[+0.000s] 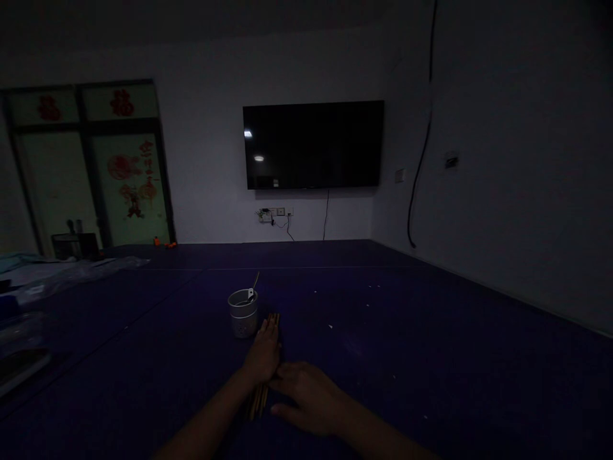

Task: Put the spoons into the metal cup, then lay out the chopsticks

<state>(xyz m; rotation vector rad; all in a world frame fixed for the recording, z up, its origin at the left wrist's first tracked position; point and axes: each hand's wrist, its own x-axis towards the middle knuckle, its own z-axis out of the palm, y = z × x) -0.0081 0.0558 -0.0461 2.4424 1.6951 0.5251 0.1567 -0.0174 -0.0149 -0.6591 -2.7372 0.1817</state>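
Note:
A bundle of thin wooden chopsticks (pixel 259 401) lies lengthwise on the dark blue tabletop (pixel 364 370). My left hand (pixel 263 353) rests on top of them, its fingers stretched forward and covering their middle. At the lower right of the bundle is my right hand (pixel 309 395), thumb apart from the fingers, with its fingertips at the sticks' side. Just beyond my left hand stands a grey metal cup (pixel 244 322), upright. A thin handle with a pale tag-like end (pixel 251 294) sticks out of it. Dim light hides the finer detail of my fingers.
Small white scraps (pixel 330 326) are scattered on the right of the surface. Clear plastic wrapping (pixel 86 275) lies at the left, with small orange objects (pixel 170 245) farther back. A television (pixel 313 145) hangs on the far wall, and a black cable (pixel 417 172) runs down the right wall.

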